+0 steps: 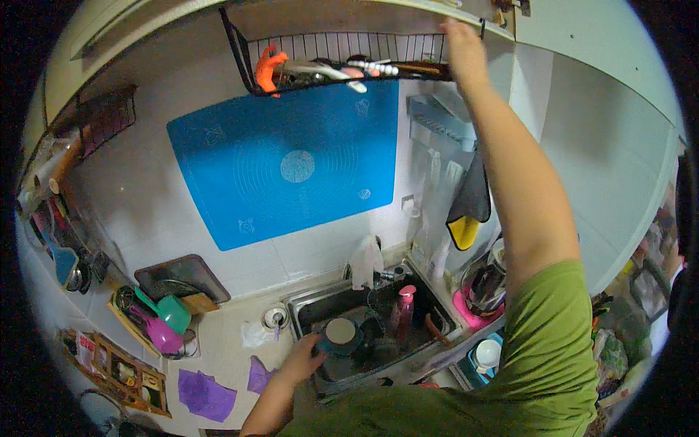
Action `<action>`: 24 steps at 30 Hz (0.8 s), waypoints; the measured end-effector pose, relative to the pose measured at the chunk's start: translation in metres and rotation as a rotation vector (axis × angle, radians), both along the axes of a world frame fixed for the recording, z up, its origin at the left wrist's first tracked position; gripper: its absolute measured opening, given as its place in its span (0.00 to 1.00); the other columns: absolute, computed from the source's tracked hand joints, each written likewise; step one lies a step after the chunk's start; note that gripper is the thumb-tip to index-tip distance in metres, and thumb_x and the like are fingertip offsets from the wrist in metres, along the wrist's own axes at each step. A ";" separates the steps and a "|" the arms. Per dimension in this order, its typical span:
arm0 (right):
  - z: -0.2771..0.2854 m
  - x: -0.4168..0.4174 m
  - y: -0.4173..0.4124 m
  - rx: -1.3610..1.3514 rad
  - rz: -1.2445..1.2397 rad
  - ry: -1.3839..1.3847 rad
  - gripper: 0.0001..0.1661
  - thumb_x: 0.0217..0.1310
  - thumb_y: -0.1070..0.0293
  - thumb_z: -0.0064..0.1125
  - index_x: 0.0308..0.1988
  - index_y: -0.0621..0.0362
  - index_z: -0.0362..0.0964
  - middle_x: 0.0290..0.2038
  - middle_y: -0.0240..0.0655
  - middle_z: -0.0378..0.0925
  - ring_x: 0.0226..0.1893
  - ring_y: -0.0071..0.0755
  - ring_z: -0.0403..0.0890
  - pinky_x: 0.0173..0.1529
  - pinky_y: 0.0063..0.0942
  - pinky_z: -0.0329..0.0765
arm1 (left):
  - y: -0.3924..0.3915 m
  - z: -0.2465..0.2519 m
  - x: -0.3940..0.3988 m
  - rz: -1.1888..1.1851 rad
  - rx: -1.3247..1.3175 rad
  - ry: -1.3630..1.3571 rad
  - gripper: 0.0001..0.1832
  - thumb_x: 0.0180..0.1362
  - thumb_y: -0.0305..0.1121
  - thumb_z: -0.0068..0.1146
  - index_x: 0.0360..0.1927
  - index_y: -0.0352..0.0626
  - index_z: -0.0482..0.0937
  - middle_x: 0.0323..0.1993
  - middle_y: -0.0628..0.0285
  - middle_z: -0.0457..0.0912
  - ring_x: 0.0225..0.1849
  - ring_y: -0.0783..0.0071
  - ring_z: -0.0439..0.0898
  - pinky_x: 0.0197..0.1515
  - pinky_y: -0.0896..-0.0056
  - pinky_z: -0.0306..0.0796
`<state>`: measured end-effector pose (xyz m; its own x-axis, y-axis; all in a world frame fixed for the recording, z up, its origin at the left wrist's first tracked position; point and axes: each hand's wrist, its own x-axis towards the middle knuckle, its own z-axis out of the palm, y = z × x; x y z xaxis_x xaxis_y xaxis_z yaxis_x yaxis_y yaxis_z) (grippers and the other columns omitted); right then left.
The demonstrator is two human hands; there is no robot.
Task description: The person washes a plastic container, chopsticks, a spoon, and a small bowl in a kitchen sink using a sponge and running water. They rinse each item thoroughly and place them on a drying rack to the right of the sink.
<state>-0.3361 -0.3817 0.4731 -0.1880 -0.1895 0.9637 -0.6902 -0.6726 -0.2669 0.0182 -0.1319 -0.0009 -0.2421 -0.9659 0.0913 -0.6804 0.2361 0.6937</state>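
Observation:
My right hand [463, 41] is raised to the right end of a black wire shelf rack [349, 46] hanging under the cabinet. Whether its fingers hold something there cannot be told. My left hand [303, 358] is low at the left rim of the steel sink [306, 317]. Its fingertips touch or nearly touch a dark, round item with a pale disc-shaped top [341, 331] in the sink. A pink pump bottle [404, 311] stands farther right in the basin, near the faucet [390, 273]. An orange item [268, 71] and white utensils [374, 67] lie in the rack.
A blue silicone mat [297, 166] covers the wall. Purple cloths [207, 394] lie on the counter, left of the sink. Green [173, 314] and magenta [164, 334] scoops stand at the left. A gray-and-yellow cloth [471, 205] hangs near my right arm, beside the open cabinet door [595, 147].

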 end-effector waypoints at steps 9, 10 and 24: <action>-0.273 0.015 0.058 0.599 0.733 -0.395 0.18 0.59 0.54 0.50 0.43 0.55 0.69 0.38 0.29 0.74 0.42 0.24 0.71 0.45 0.23 0.64 | -0.006 -0.014 0.009 0.014 0.160 -0.093 0.31 0.50 0.40 0.58 0.57 0.41 0.65 0.57 0.48 0.66 0.58 0.52 0.65 0.59 0.58 0.60; -0.312 0.036 0.070 0.908 0.774 -0.449 0.19 0.59 0.54 0.50 0.43 0.55 0.69 0.38 0.29 0.74 0.41 0.24 0.71 0.43 0.23 0.64 | -0.003 -0.052 0.015 0.004 -0.036 -0.148 0.27 0.49 0.38 0.58 0.54 0.41 0.68 0.53 0.49 0.69 0.55 0.53 0.67 0.56 0.58 0.63; -0.564 0.139 0.166 1.261 0.615 0.586 0.23 0.46 0.65 0.64 0.46 0.54 0.71 0.47 0.45 0.72 0.50 0.50 0.70 0.54 0.39 0.68 | -0.059 -0.110 0.140 0.901 0.463 0.810 0.12 0.49 0.32 0.56 0.34 0.39 0.70 0.30 0.59 0.75 0.31 0.67 0.75 0.33 0.69 0.70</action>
<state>-0.1969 -0.2156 -0.0909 0.5649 -0.8247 0.0259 -0.6055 -0.4357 -0.6660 0.1585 -0.1908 -0.1109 0.4721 -0.7401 -0.4789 0.1760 -0.4532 0.8739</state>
